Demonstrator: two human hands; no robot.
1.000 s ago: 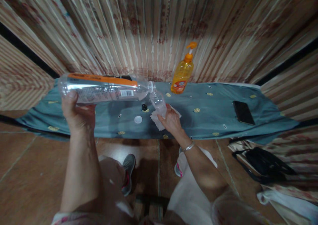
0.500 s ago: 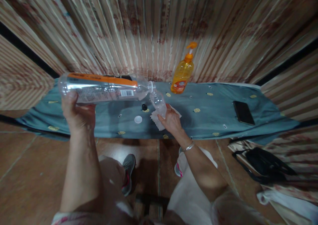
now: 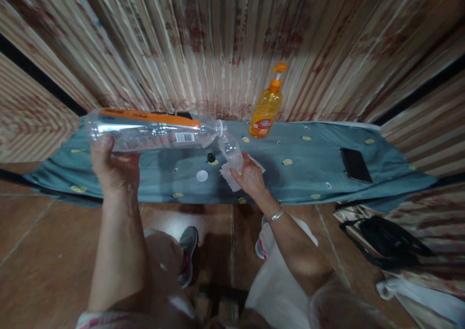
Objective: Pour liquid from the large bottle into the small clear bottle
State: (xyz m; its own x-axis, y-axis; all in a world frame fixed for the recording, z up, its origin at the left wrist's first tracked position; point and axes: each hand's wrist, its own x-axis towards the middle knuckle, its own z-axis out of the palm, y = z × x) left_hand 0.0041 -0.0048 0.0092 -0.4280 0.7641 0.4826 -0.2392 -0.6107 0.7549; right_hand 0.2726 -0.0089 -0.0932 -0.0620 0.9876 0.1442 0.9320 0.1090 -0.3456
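Observation:
A large clear plastic bottle [image 3: 148, 131] with an orange-and-silver label lies nearly level in my left hand [image 3: 114, 162], its base to the left. Its neck meets the mouth of a small clear bottle [image 3: 230, 149], which leans toward it. My right hand [image 3: 250, 174] is closed round the lower part of that small bottle, above a white scalloped napkin [image 3: 230, 178]. On the cloth nearby lie a small black cap [image 3: 211, 158] and a white round lid [image 3: 202, 175]. How much liquid passes between the bottles I cannot make out.
An orange pump bottle [image 3: 267, 108] stands at the back, near the pleated curtain [image 3: 218, 53]. A black phone [image 3: 356, 165] lies at the right on the teal cloth [image 3: 301, 179]. Below it, a black bag [image 3: 392, 242] sits beyond the table's front edge.
Hardly anything differs. Both bottles stay mouth to mouth in my hands, with only a very slight shift in the view.

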